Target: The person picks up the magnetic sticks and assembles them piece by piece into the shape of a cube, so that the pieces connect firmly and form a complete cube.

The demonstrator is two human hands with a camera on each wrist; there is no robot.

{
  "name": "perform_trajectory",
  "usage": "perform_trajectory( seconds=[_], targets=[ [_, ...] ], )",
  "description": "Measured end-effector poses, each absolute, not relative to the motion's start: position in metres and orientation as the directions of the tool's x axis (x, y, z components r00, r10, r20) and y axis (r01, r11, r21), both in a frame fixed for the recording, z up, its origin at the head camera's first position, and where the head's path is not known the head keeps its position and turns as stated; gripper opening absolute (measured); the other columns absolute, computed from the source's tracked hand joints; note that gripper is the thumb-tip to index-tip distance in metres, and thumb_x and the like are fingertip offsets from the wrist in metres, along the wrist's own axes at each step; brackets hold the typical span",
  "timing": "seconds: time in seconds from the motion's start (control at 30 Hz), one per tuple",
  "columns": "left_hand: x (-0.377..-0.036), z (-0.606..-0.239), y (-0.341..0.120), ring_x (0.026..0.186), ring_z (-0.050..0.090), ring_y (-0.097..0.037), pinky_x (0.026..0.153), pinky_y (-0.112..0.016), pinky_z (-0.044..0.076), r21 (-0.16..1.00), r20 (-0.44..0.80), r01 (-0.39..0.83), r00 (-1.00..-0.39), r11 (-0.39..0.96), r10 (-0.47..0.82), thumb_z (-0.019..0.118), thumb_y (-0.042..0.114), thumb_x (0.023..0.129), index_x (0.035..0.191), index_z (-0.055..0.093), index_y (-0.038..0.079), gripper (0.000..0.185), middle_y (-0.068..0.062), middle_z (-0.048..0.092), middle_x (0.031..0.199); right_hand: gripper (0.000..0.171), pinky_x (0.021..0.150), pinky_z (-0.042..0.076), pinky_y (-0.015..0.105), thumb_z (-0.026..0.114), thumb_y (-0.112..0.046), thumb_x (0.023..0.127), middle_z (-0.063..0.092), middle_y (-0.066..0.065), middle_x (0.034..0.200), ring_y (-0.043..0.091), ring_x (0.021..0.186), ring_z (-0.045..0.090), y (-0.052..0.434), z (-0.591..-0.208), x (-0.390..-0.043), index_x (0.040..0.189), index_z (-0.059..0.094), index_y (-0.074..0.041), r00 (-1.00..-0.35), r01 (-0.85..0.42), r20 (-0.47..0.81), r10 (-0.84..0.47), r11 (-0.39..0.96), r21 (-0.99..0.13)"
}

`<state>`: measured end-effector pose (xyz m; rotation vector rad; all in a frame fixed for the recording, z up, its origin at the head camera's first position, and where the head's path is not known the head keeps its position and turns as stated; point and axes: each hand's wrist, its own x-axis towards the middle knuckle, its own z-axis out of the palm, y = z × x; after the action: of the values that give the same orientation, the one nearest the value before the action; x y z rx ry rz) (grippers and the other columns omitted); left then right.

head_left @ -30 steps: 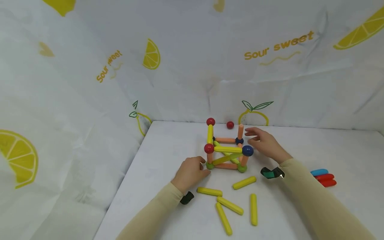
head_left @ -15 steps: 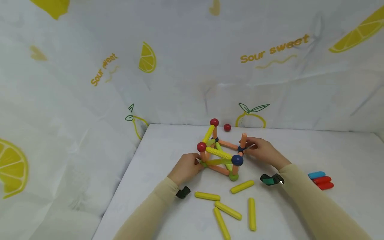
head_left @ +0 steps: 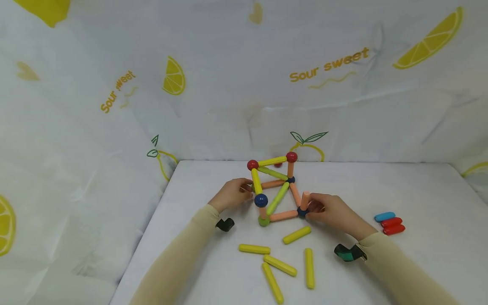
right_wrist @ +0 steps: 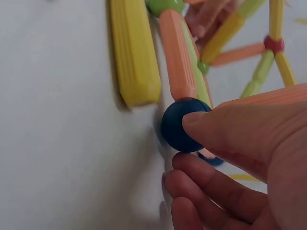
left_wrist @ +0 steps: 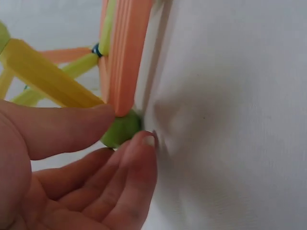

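Frame: plastic stick-and-ball frame [head_left: 274,188] sits mid-picture on the white counter [head_left: 381,262].
Left hand [head_left: 231,195]: fingers pinch its green ball [left_wrist: 120,130].
Right hand [head_left: 331,212]: fingers clamp its dark blue ball [right_wrist: 182,125].
Spares: loose yellow sticks [head_left: 282,262] lower centre.

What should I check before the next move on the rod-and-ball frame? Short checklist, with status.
1. Left hand on the frame: ok, its fingers pinch the green ball at a base corner.
2. Right hand on the frame: ok, thumb and fingers pinch the dark blue ball at the near right corner.
3. Frame seated on the table: cannot tell whether every base corner touches.
4. Top closed: not ok, the orange post by the right hand has a bare top.
5. Spare parts at hand: ok, five loose yellow rods lie in front.
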<state>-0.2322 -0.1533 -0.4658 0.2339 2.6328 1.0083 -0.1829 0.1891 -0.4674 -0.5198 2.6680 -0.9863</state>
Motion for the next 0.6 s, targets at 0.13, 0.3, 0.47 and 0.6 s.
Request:
perform_trajectory(
  seconds=[0.13, 0.3, 0.47, 0.6],
  targets=[
    [-0.239, -0.471, -0.160, 0.127, 0.068, -0.026, 0.106, -0.044, 0.059, 0.677, -0.224, 0.053, -0.935, 0.734, 0.274, 0.065, 0.016, 0.104, 0.155, 0.058, 0.015, 0.052, -0.005, 0.070, 0.141, 0.022, 0.078, 0.056, 0.026, 0.084, -0.018, 0.094, 0.071, -0.003, 0.097, 0.014, 0.090, 0.064, 0.175, -0.469, -0.179, 0.110, 0.070, -0.013, -0.889, -0.282, -0.085, -0.450, 0.685, -0.671],
    [-0.241, -0.475, -0.166, 0.127, 0.068, -0.026, 0.103, -0.043, 0.060, 0.686, -0.199, 0.092, -0.931, 0.722, 0.307, 0.062, 0.019, 0.106, 0.157, 0.056, 0.019, 0.052, -0.005, 0.066, 0.149, 0.018, 0.078, 0.056, 0.025, 0.083, -0.017, 0.095, 0.070, -0.004, 0.096, 0.013, 0.089, 0.064, 0.171, -0.465, -0.179, 0.107, 0.070, -0.015, -0.874, -0.306, -0.087, -0.477, 0.682, -0.664],
    [-0.223, -0.472, -0.176, 0.123, 0.069, -0.021, 0.104, -0.042, 0.059, 0.681, -0.182, 0.119, -0.928, 0.722, 0.325, 0.066, 0.035, 0.108, 0.153, 0.060, 0.020, 0.047, -0.001, 0.072, 0.139, 0.012, 0.087, 0.058, 0.033, 0.072, -0.014, 0.102, 0.075, -0.002, 0.102, 0.016, 0.096, 0.066, 0.186, -0.453, -0.199, 0.114, 0.073, -0.015, -0.876, -0.286, -0.109, -0.469, 0.690, -0.665],
    [-0.198, -0.470, -0.191, 0.104, 0.070, -0.012, 0.096, -0.036, 0.060, 0.673, -0.163, 0.167, -0.917, 0.720, 0.364, 0.069, 0.034, 0.106, 0.129, 0.075, 0.021, 0.027, 0.006, 0.077, 0.114, 0.023, 0.094, 0.060, 0.041, 0.067, -0.018, 0.107, 0.078, 0.008, 0.115, 0.024, 0.107, 0.068, 0.201, -0.445, -0.233, 0.128, 0.072, -0.010, -0.908, -0.216, -0.109, -0.406, 0.672, -0.708]
  ],
)
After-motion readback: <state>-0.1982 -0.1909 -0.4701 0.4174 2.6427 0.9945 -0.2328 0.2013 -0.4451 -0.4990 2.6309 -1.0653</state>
